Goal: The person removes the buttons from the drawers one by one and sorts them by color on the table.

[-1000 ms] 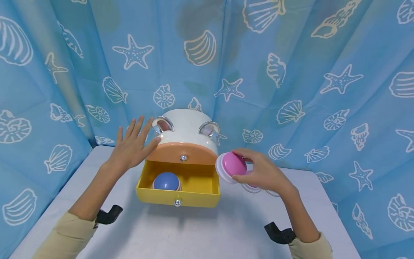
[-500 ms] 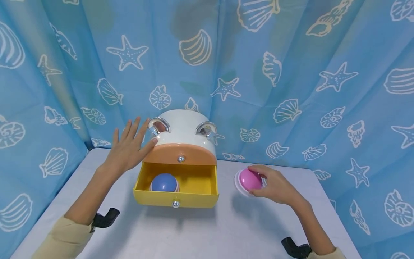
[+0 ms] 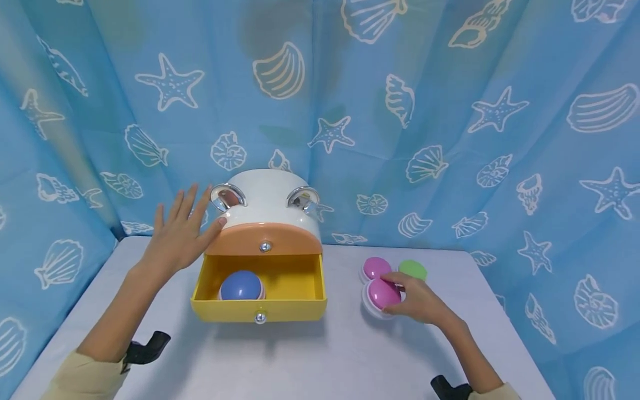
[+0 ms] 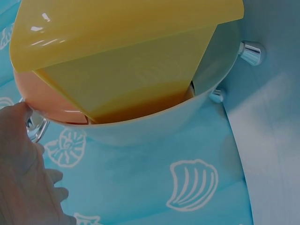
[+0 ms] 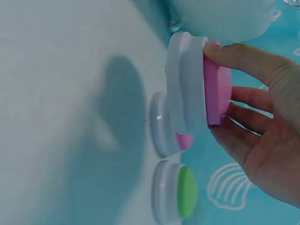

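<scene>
A pink button [image 3: 384,293] with a white base is held above the bench [image 3: 300,366], to the right of the cabinet. The right hand [image 3: 422,300] has its grip pinching the pink dome between thumb and fingers. Just beyond it, a second pink button [image 3: 376,266] and a green button [image 3: 413,269] sit side by side on the bench.

The white cabinet [image 3: 265,191] has two silver loops [image 3: 303,190] on top and an orange front [image 3: 240,240] with a silver knob [image 3: 265,246]. Below, a yellow drawer [image 3: 300,311] is pulled out, with a blue button [image 3: 241,285] in its left half. The left hand [image 3: 175,239] has its grip spread, the thumb against the cabinet's left edge.

The bench's surface is pale. Blue curtains [image 3: 350,72] printed with white shells and starfish hang behind it and along both sides.
</scene>
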Demonstrator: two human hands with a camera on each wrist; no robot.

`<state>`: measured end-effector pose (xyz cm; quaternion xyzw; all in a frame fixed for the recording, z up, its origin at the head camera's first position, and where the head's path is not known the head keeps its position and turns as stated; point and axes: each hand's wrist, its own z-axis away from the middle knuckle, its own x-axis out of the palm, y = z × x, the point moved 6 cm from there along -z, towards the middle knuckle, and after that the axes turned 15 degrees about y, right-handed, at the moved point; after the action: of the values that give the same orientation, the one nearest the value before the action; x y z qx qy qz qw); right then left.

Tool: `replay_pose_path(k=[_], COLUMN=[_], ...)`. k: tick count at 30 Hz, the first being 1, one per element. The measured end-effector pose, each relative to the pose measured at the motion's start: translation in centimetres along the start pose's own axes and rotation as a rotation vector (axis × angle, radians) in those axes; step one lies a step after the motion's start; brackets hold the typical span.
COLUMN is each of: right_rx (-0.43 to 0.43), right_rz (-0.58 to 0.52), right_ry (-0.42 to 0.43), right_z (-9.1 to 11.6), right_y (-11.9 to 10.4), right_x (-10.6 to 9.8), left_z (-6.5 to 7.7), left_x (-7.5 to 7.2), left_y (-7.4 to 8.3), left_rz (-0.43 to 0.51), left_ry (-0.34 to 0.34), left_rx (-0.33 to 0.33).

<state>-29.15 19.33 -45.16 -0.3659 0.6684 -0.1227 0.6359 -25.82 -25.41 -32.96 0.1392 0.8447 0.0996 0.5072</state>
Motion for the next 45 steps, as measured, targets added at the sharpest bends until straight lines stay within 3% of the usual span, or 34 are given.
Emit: replay_pose_path(k=[21,45], right_rx=[0.015,0.059], right_rz=[0.086,0.099], right_ry=[-0.016,-0.030], right_z=[0.0,0.2], right_y=[2.8,3.0], right_x=[1.8,2.7], left_z=[0.2,0.3], left_x=[-0.1,-0.1], left_y=[0.1,0.1], left_rz=[0.013,0.014], left_ry=[0.016,0.021], left_rx=[-0.007,-0.003])
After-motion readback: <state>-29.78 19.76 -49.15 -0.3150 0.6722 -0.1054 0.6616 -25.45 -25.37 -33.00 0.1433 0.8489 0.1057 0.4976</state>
